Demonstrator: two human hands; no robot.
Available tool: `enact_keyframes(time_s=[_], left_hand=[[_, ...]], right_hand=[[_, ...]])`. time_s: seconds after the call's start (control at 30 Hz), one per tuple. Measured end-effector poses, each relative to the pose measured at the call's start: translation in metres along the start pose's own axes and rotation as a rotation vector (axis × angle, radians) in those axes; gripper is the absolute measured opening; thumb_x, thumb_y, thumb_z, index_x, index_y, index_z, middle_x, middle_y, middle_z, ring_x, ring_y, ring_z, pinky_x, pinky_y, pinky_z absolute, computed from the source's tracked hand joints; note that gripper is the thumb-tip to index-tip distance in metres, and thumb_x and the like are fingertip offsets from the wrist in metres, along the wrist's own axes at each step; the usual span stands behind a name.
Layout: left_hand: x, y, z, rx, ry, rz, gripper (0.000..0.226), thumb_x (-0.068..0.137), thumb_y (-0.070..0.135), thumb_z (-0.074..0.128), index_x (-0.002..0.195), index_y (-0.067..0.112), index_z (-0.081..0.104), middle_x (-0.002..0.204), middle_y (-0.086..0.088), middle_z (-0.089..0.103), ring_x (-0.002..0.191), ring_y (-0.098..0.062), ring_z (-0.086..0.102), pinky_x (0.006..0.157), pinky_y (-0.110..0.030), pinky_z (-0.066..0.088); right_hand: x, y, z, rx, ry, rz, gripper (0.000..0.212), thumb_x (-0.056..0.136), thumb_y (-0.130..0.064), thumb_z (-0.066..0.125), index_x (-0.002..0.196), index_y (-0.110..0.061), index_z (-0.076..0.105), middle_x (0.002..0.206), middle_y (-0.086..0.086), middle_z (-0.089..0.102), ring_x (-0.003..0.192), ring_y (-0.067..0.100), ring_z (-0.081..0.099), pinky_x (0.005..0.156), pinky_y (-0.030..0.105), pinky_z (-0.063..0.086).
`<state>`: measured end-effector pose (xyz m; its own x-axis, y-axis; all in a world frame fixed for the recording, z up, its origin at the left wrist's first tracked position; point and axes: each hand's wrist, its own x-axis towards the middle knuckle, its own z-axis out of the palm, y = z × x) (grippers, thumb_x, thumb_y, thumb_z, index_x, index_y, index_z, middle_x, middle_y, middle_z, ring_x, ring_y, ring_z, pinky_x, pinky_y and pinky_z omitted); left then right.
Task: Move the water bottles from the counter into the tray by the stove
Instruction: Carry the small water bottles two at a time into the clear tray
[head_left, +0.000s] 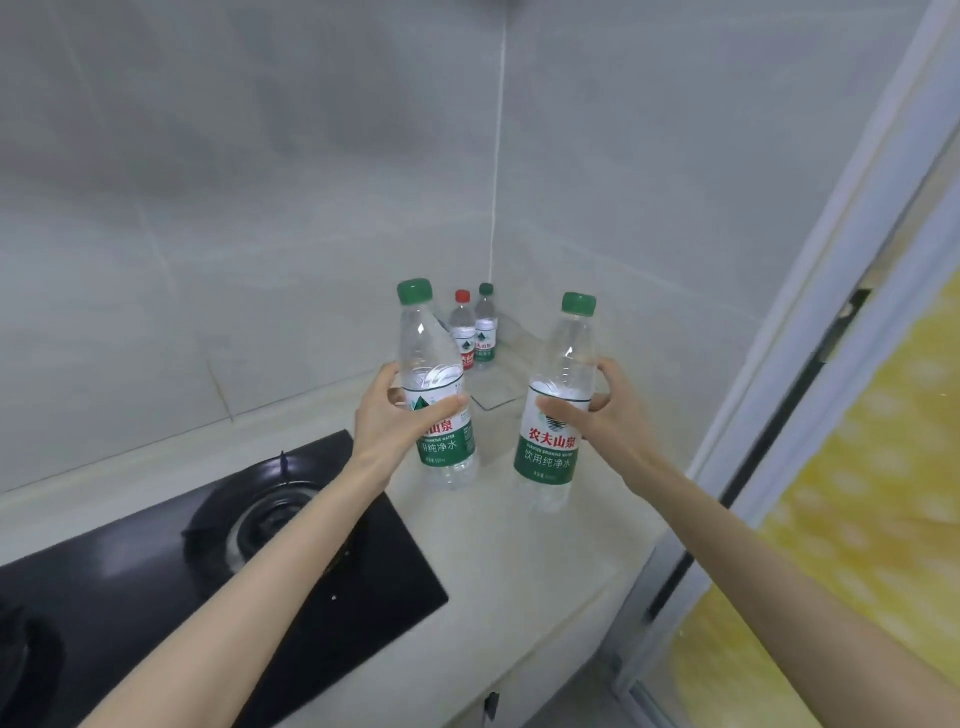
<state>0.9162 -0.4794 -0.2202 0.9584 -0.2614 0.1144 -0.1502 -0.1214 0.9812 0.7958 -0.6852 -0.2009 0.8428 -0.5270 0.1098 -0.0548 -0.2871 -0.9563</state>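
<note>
The left hand grips the left bottle and the right hand grips the right bottle, both green-capped and upright, the right one's label reading 农夫山泉 饮用纯净水, while just beyond the hands the clear tray holds a red-capped bottle and a small green-capped bottle.

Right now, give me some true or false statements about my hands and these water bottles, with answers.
1. The left hand grips the left bottle and the right hand grips the right bottle, both green-capped. True.
2. The tray in the corner holds nothing. False: two bottles stand in it.
3. Both bottles there have red caps. False: one red-capped bottle, one green-capped bottle.
4. The stove lies left of the held bottles. True.
</note>
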Motion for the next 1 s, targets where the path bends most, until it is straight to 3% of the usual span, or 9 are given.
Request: enact_keyframes(time_s=[0.27, 0.43, 0.53, 0.63, 0.77, 0.87, 1.0], left_hand=[[0.083, -0.011, 0.047, -0.005, 0.171, 0.000, 0.068, 0.059, 0.038, 0.088, 0.117, 0.024, 0.055, 0.108, 0.002, 0.068, 0.101, -0.016, 0.064, 0.085, -0.034, 0.055], [0.123, -0.021, 0.078, 0.003, 0.310, -0.040, 0.076, 0.055, 0.038, 0.090, 0.120, 0.023, 0.053, 0.109, -0.002, 0.068, 0.099, -0.018, 0.065, 0.088, -0.040, 0.056], [0.140, -0.026, 0.093, 0.008, 0.364, -0.059, 0.073, 0.058, 0.033, 0.090, 0.120, 0.023, 0.053, 0.106, -0.003, 0.069, 0.097, -0.018, 0.067, 0.084, -0.035, 0.056], [0.154, -0.032, 0.105, 0.023, 0.402, -0.094, 0.070, 0.059, 0.029, 0.089, 0.119, 0.023, 0.054, 0.103, -0.002, 0.069, 0.093, -0.016, 0.067, 0.077, -0.027, 0.054], [0.170, -0.044, 0.109, 0.044, 0.402, -0.113, 0.067, 0.060, 0.026, 0.090, 0.117, 0.024, 0.055, 0.100, 0.001, 0.070, 0.091, -0.014, 0.068, 0.078, -0.028, 0.056], [0.179, -0.049, 0.108, 0.063, 0.394, -0.119, 0.070, 0.060, 0.026, 0.090, 0.119, 0.024, 0.054, 0.102, 0.004, 0.069, 0.092, -0.011, 0.067, 0.075, -0.022, 0.054], [0.190, -0.057, 0.105, 0.081, 0.379, -0.123, 0.069, 0.060, 0.024, 0.090, 0.119, 0.024, 0.054, 0.104, 0.004, 0.068, 0.096, -0.011, 0.066, 0.078, -0.024, 0.055]], right_hand=[[0.145, 0.016, -0.003, 0.059, -0.065, -0.090, 0.067, 0.056, -0.044, 0.084, 0.111, -0.031, 0.049, 0.103, 0.000, 0.072, 0.088, 0.021, 0.072, 0.080, 0.049, 0.058], [0.220, 0.034, 0.003, 0.111, -0.115, -0.059, 0.077, 0.052, -0.045, 0.083, 0.117, -0.025, 0.048, 0.098, -0.010, 0.070, 0.090, 0.015, 0.071, 0.084, 0.048, 0.057], [0.256, 0.045, 0.013, 0.065, -0.111, -0.033, 0.086, 0.045, -0.054, 0.079, 0.119, -0.028, 0.045, 0.092, -0.018, 0.067, 0.092, 0.015, 0.068, 0.088, 0.047, 0.054], [0.285, 0.060, 0.027, 0.015, -0.136, -0.005, 0.077, 0.053, -0.048, 0.082, 0.118, -0.030, 0.045, 0.091, -0.020, 0.064, 0.096, 0.017, 0.066, 0.090, 0.045, 0.052], [0.308, 0.083, 0.049, -0.010, -0.199, -0.005, 0.058, 0.064, -0.034, 0.085, 0.106, -0.030, 0.046, 0.091, -0.019, 0.062, 0.092, 0.015, 0.064, 0.086, 0.037, 0.052], [0.323, 0.101, 0.068, -0.037, -0.291, 0.008, 0.058, 0.066, -0.029, 0.085, 0.112, -0.025, 0.050, 0.100, -0.013, 0.065, 0.096, 0.013, 0.064, 0.086, 0.033, 0.051], [0.340, 0.136, 0.095, -0.058, -0.399, 0.014, 0.071, 0.052, -0.040, 0.083, 0.113, -0.034, 0.047, 0.109, -0.014, 0.067, 0.100, 0.011, 0.066, 0.091, 0.043, 0.054]])
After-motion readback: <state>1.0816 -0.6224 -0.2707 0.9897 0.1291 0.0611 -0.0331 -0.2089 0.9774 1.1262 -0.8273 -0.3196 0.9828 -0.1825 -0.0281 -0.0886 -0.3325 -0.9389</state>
